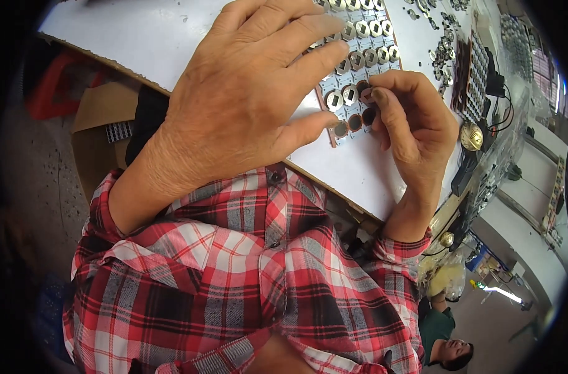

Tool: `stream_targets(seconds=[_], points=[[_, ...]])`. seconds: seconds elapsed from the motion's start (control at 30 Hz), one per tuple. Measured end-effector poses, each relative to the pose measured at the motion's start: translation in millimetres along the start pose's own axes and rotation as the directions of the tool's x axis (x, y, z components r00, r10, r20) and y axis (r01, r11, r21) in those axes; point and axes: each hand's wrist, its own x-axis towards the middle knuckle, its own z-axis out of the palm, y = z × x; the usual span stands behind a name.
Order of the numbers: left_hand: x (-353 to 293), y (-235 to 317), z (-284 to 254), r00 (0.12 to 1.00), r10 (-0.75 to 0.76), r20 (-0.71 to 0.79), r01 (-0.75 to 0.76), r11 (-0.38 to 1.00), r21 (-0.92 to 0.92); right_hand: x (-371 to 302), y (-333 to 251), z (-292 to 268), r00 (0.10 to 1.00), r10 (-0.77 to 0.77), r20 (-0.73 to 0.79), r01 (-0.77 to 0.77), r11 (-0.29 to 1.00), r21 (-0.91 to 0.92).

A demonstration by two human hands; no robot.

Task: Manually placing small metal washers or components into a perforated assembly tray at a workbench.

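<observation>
A tray-like board (366,45) with rows of small round silver metal parts lies on the white table, tilted in view. Many of the parts show a dark square opening in the middle; the nearest row has dark round discs (355,122). My left hand (246,87) stretches over the board's left side, fingers spread and holding nothing visible, its thumb beside the nearest row. At the board's near right, thumb and forefinger of my right hand (415,118) pinch a small round metal part (366,95) over the second row. The fingertips partly cover it.
Loose small metal parts (445,53) lie scattered on the table to the right. Farther right stands a stack of filled boards (475,78), near a round brass-coloured object (471,136) and black cables. Left below the table edge are an open cardboard box (103,112) and a red stool (53,84). Another person (443,336) is at lower right.
</observation>
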Motion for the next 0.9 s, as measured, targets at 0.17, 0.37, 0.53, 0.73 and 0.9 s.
stream_targets(seconds=[0.17,0.37,0.53,0.73,0.9], points=[[1.3,0.7,-0.2,1.000,-0.010,0.003,0.010,1.000,0.002,-1.2,0.0,0.8,0.998,-0.051,0.020,0.052,0.997,-0.059],[1.4,6.8,-0.2,1.000,-0.002,-0.003,0.002,1.000,-0.007,1.7,6.9,2.2,0.983,-0.173,-0.055,0.166,0.980,-0.110],[1.1,11.9,-0.2,1.000,0.020,-0.011,-0.020,1.000,-0.009,5.1,6.9,2.7,0.975,-0.220,-0.009,0.218,0.969,-0.112],[-1.3,9.8,-3.5,0.996,0.082,-0.017,-0.083,0.996,-0.019,7.2,9.0,-0.9,0.971,-0.235,0.036,0.237,0.967,-0.096],[3.8,6.6,-4.4,0.991,0.135,-0.006,-0.135,0.991,-0.012,8.4,13.2,-5.9,0.987,-0.156,-0.034,0.154,0.987,-0.050]])
